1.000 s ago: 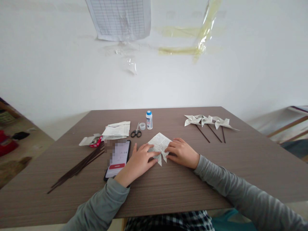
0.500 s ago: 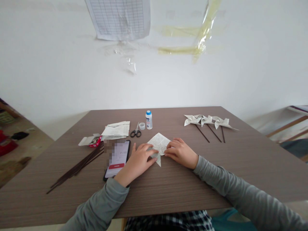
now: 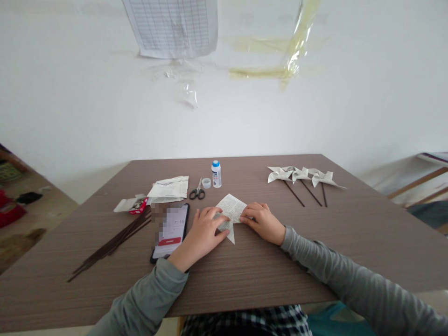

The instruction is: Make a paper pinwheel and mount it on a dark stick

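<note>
A piece of printed paper [image 3: 231,206], cut and partly folded, lies on the table between my two hands. One pointed flap of it sticks out toward me. My left hand [image 3: 206,228] holds the paper down from the left, thumb and forefinger on its lower left part. From the other side my right hand [image 3: 261,221] pinches the right corner, its fingers curled together; the fingertips partly cover that edge. Beyond the paper stand a white glue bottle [image 3: 216,175] with a blue cap and a small clear round cap [image 3: 206,183], beside black-handled scissors [image 3: 198,192].
Left of my hand lies a phone [image 3: 173,231]. Farther left are thin brown sticks [image 3: 114,245], a small red box [image 3: 139,205] and a stack of cut paper [image 3: 170,188]. Paper pinwheels [image 3: 280,174] on sticks lie at the back right of the brown table [image 3: 280,289].
The paper has turned slightly, and its right corner has come round under my right fingers. My right hand has shifted a little left. My left hand stays nearly in place.
</note>
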Demonstrator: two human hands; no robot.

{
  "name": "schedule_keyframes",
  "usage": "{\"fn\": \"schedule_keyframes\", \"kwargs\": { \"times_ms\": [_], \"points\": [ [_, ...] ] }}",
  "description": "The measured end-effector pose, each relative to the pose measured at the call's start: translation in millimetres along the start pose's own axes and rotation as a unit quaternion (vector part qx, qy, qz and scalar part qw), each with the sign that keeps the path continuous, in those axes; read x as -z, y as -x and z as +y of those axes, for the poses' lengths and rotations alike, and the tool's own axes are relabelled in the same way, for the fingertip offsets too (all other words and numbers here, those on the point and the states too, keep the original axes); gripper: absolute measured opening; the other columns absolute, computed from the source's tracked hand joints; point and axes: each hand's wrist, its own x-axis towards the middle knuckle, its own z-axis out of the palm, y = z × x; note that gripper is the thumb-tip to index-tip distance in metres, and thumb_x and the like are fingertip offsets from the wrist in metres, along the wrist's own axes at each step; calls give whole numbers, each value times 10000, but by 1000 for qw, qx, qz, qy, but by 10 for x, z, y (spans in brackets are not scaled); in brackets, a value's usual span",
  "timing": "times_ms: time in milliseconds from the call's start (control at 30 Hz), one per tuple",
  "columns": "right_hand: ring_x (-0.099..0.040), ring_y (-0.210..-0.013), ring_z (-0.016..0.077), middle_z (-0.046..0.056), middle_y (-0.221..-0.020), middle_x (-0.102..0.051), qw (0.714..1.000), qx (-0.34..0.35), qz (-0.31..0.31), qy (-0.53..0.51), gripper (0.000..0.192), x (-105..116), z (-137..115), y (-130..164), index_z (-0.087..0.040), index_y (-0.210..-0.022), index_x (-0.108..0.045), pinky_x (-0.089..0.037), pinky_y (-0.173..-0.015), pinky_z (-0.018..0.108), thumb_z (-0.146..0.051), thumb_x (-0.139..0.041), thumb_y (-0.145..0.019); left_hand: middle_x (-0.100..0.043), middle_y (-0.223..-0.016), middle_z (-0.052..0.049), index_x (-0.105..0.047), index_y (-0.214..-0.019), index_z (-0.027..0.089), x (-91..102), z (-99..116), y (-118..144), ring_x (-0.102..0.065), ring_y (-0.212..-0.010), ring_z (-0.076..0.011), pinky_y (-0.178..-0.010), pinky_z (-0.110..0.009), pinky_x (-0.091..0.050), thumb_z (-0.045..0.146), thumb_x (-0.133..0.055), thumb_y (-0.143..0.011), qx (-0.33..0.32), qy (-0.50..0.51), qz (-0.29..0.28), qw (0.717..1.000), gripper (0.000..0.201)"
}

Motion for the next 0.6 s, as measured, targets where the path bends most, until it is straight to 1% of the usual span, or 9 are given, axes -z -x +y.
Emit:
{"fn": "schedule_keyframes", "kwargs": {
  "times_ms": [67,133,233,300,367,500,600],
  "points": [
    [-857,-1174,359,98,-1123,-920,1000,-12,-2,-10,286,-15,1,-4,-310,-1048,-899,-627,-1103,549,-373,-709,-1252,-808,-1656,-162,-921,-1502,314,-25,-6,-7,-678,-1616,-451,-1453,-857,-435,319,-841,-1153,1,9,-3,1000,358],
    [-858,-1150,358,97,-1100,-920,999,-27,-3,-19,242,-35,8,-11,-291,-1072,-899,-614,-1122,566,-366,-733,-1231,-823,-1627,-146,-916,-1491,324,-47,-14,-11,-695,-1594,-436,-1464,-868,-409,312,-834,-1152,-2,23,-1,1000,350],
    [-884,-1099,358,91,-1084,-928,999,-39,22,-25,118,-70,18,-21,-295,-1218,-892,-617,-1133,587,-333,-787,-1179,-832,-1610,-135,-914,-1470,327,-57,-13,-10,-713,-1576,-425,-1473,-867,-392,309,-830,-1150,-7,35,5,999,332],
    [-905,-1091,364,74,-1075,-930,998,-36,37,-22,173,-89,11,-25,-320,-1309,-869,-636,-1122,589,-301,-805,-1149,-831,-1616,-134,-911,-1469,327,-41,6,-7,-710,-1587,-424,-1483,-869,-377,307,-828,-1152,-6,33,3,999,328],
    [-918,-1105,368,59,-1076,-931,998,-35,38,-20,236,-99,-9,-28,-332,-1346,-850,-650,-1127,592,-263,-808,-1125,-828,-1626,-137,-909,-1472,322,-9,38,-2,-706,-1601,-426,-1489,-873,-366,299,-827,-1154,0,27,-6,1000,328],
    [-913,-1166,378,88,-1158,-939,998,-47,33,-21,286,-94,-56,-34,-311,-1363,-856,-652,-1164,611,-209,-805,-1100,-825,-1640,-145,-897,-1517,313,56,106,4,-701,-1623,-434,-1496,-871,-363,280,-825,-1160,9,23,-13,1000,365],
    [-890,-1229,394,114,-1235,-941,999,-44,26,-12,243,-80,-81,-40,-304,-1319,-881,-635,-1183,628,-207,-781,-1120,-823,-1641,-143,-895,-1539,324,67,119,3,-699,-1626,-441,-1492,-880,-364,269,-830,-1158,13,21,-14,1000,390]
  ]
}}
